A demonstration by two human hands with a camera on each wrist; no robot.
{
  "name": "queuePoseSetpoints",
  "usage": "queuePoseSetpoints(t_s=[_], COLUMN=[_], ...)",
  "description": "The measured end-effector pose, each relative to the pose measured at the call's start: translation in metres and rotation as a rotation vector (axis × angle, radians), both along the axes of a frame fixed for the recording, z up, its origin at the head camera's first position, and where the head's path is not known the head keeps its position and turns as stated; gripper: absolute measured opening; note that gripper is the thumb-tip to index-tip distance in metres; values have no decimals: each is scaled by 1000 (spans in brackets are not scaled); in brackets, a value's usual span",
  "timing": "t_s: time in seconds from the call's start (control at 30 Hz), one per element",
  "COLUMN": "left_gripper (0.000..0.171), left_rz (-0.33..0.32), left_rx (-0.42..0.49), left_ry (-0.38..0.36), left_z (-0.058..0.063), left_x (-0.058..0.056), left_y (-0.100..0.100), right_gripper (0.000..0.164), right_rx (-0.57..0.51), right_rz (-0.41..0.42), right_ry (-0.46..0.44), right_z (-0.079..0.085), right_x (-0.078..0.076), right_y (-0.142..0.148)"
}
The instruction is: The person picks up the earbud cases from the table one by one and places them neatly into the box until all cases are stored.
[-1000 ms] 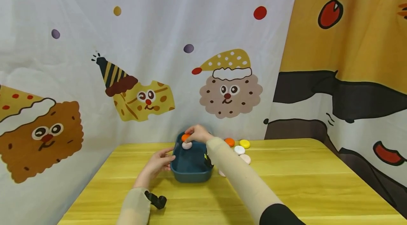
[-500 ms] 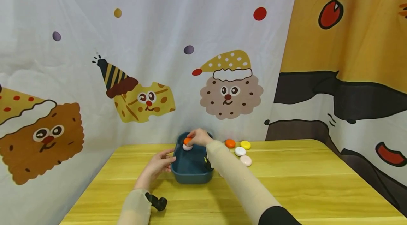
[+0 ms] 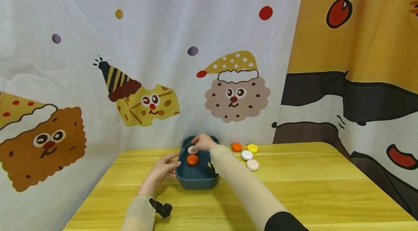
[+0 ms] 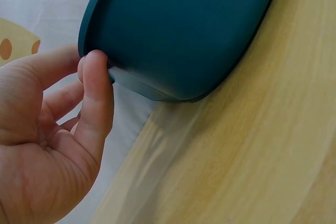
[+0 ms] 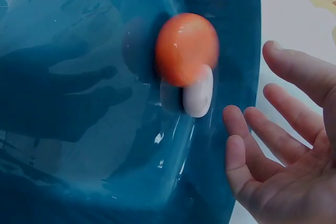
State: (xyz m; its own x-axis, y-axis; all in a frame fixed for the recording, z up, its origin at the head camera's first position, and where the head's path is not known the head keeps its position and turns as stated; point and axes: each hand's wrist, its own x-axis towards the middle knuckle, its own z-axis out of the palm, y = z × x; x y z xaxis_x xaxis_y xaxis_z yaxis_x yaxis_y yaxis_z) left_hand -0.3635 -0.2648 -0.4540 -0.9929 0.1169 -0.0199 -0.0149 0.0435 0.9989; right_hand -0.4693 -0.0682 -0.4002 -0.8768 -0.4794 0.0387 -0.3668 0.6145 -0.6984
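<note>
A dark teal box (image 3: pixel 197 184) stands on the table. My left hand (image 4: pixel 58 124) holds its left side, thumb tip and fingers at the rim. Inside lie a glossy, round orange disc (image 3: pixel 192 160) and a pale pink disc (image 3: pixel 191 150) behind it. In the right wrist view the orange disc (image 5: pixel 185 45) overlaps the pale disc (image 5: pixel 198 99), which shows edge-on. My right hand (image 3: pixel 204 141) is over the back of the box, near the pale disc. Its fingers are spread and loosely bent, with nothing between them.
To the box's right, several similar discs lie on the wooden table (image 3: pixel 310 187): orange (image 3: pixel 236 147), yellow (image 3: pixel 252 148), white (image 3: pixel 246 155) and pale pink (image 3: pixel 252 165). Another bit of yellow peeks out by the right sleeve (image 3: pixel 245 184). A printed curtain (image 3: pixel 183 13) hangs behind the table.
My right hand has let go of the orange disc, which now lies closer to the front of the box than the pale one. My left hand has stayed at the box.
</note>
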Motion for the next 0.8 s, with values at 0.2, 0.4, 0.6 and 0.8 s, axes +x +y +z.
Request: queuePoseSetpoints(t_s=[0.2, 0.4, 0.6, 0.8], left_gripper=[56, 55, 56, 55], left_rz=[15, 20, 2, 17], left_rx=[3, 5, 5, 2], left_ry=[-15, -20, -8, 4], left_z=[-1, -3, -3, -3], left_x=[-2, -3, -3, -4], left_y=[4, 8, 6, 0], right_gripper=[41, 40, 42, 44], right_rx=[-16, -15, -73, -109], right_rz=[-9, -7, 46, 59], right_ry=[-22, -36, -55, -54], right_z=[0, 1, 15, 38], right_x=[2, 0, -3, -12], right_y=[5, 10, 22, 46])
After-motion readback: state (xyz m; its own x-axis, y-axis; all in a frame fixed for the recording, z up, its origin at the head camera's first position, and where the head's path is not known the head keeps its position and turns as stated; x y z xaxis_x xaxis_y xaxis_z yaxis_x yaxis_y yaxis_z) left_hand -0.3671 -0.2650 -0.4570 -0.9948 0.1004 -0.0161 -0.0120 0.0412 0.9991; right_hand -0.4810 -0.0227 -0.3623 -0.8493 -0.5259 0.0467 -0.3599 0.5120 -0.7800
